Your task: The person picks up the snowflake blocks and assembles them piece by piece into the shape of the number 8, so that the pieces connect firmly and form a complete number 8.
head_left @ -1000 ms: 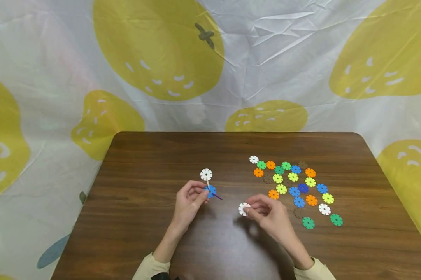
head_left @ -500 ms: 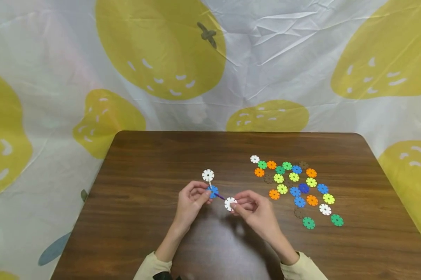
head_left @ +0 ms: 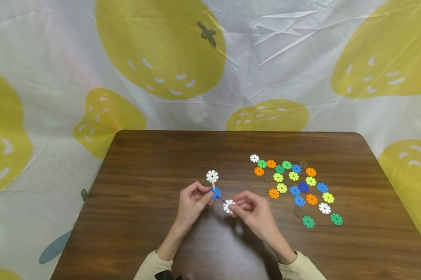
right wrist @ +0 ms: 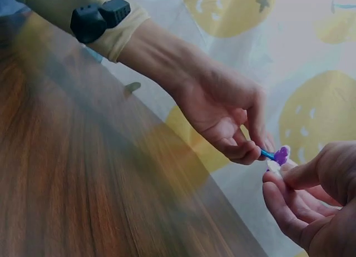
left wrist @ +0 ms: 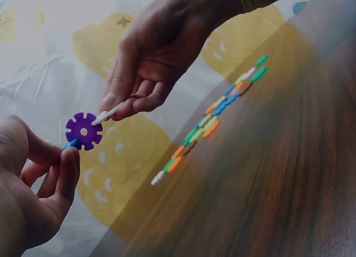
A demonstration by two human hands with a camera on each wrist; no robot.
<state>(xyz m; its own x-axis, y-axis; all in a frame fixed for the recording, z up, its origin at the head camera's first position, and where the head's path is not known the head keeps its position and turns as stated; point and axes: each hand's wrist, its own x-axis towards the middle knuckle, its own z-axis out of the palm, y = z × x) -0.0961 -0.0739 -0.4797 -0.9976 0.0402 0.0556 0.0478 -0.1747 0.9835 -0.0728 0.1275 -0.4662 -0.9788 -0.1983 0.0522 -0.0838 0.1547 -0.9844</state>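
Observation:
In the head view my left hand (head_left: 193, 203) pinches a blue notched disc (head_left: 215, 193) above the table. A white piece seen edge-on (head_left: 213, 185) rises from it to a white notched disc (head_left: 209, 178). Joined to the blue disc is a purple notched disc (left wrist: 92, 138), face-on in the left wrist view. My right hand (head_left: 257, 214) pinches another white notched disc (head_left: 226, 209) between thumb and fingers. That disc meets the purple one's edge; whether their slots interlock I cannot tell. In the right wrist view, fingers partly hide the joint.
Several loose notched discs, orange (head_left: 311, 199), green (head_left: 308, 222), yellow (head_left: 328, 197), blue, brown and white, lie on the right side of the brown wooden table (head_left: 144, 167). Behind the table hangs a pale curtain (head_left: 182, 116) with yellow fruit prints.
My right hand has moved left with its white disc, bringing it to the purple disc. My left hand, with the joined discs, has shifted slightly right.

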